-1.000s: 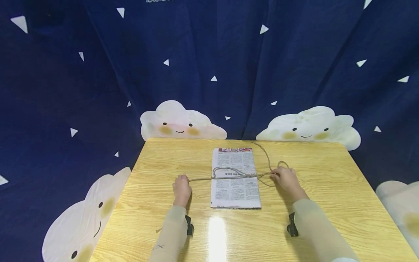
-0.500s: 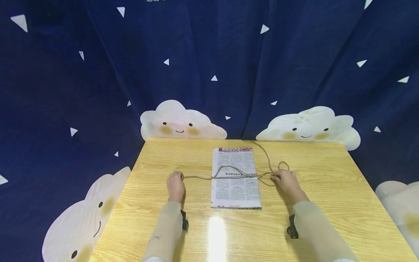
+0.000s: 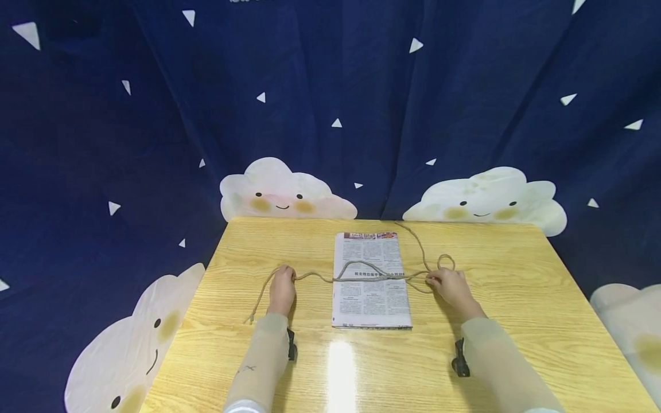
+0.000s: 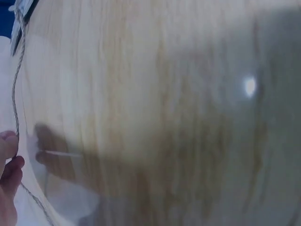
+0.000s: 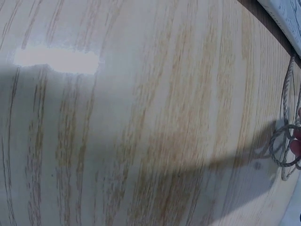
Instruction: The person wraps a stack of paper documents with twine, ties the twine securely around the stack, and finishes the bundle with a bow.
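A folded newspaper [image 3: 369, 304] lies on the wooden table, with a thin brown rope [image 3: 316, 275] running across its middle and forming a loose loop on top. To the left of the newspaper, my left hand [image 3: 282, 289] pinches the rope between thumb and fingers; the rope's knotted end trails down to the left of it. My right hand [image 3: 453, 291] pinches the rope at the newspaper's right side, beside a small rope loop [image 3: 446, 261]. In the left wrist view, thumb and fingertips [image 4: 14, 162] meet on the rope. The right wrist view shows only fingertips at the rope coil [image 5: 277, 146].
The wooden table [image 3: 527, 287] reaches back to a dark blue curtain [image 3: 310, 69] printed with clouds and white triangles. A free rope length [image 3: 419, 244] curves up to the table's back edge. Both wrists wear dark camera mounts.
My left hand has moved slightly left and up, then back a little right along the rope. The rope left of the newspaper has slackened, and its end now shows. My right hand stays nearly still.
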A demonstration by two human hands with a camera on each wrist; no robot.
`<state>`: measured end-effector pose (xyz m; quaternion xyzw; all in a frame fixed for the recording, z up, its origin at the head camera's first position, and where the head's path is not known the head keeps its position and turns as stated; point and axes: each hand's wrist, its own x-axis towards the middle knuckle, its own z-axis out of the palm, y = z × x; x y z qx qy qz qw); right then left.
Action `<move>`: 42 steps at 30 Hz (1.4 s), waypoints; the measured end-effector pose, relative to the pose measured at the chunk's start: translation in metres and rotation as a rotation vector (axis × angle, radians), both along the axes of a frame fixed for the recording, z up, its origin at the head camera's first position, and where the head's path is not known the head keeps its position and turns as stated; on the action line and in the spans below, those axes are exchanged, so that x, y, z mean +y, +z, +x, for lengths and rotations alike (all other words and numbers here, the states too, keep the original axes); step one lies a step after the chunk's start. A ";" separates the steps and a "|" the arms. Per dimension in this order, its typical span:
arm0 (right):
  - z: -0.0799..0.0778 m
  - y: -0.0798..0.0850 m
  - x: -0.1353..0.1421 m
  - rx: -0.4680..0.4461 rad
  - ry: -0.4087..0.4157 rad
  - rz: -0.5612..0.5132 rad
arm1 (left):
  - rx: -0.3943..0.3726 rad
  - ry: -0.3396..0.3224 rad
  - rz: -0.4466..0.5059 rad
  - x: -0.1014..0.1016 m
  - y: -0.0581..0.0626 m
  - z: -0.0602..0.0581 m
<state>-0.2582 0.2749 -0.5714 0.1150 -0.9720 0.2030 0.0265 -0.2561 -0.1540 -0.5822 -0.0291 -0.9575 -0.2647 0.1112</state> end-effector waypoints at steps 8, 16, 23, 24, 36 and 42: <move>0.001 -0.001 0.000 -0.024 0.004 -0.006 | -0.037 0.021 -0.124 0.003 -0.002 0.003; 0.001 0.007 -0.014 -0.094 0.036 -0.067 | 0.124 -0.127 -0.113 0.045 -0.004 0.001; -0.003 0.006 -0.024 -0.029 0.038 -0.055 | 0.124 -0.200 -0.102 0.080 -0.009 0.005; -0.003 0.005 -0.024 -0.026 0.037 -0.056 | 0.115 -0.180 -0.098 0.081 -0.011 0.005; 0.000 0.006 -0.023 0.000 0.033 -0.070 | 0.123 -0.161 -0.129 0.071 -0.014 0.006; -0.001 0.009 -0.017 -0.008 0.029 -0.073 | 0.034 -0.172 -0.269 0.063 -0.012 0.008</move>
